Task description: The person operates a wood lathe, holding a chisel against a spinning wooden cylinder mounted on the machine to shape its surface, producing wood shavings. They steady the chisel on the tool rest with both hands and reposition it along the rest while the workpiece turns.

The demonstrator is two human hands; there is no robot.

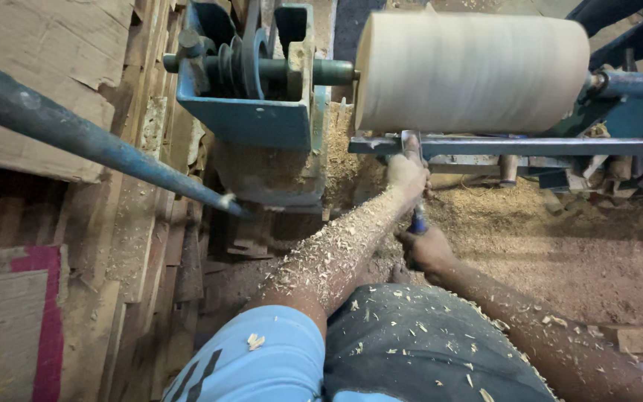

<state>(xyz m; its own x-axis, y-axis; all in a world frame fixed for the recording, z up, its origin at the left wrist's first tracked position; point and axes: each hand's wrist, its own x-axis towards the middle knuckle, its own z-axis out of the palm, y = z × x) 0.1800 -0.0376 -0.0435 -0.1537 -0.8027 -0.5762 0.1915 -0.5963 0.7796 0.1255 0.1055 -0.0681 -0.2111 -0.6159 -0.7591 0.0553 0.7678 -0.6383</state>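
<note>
A pale wooden cylinder [470,71] is mounted sideways in a blue lathe [251,112]. A metal rest bar [515,146] runs just below it. My left hand [406,176] grips the upper shaft of a chisel [412,149] whose blade lies on the bar near the cylinder's left end. My right hand [426,249] holds the chisel's blue handle [417,222] lower down. Wood shavings coat my left forearm, and some cling to my right forearm and my lap.
A long blue metal pipe [91,141] slants across the left. Wooden planks and boards [46,82] stack at the left. Sawdust [560,246] covers the floor under the lathe. A pulley and shaft [262,67] sit in the headstock.
</note>
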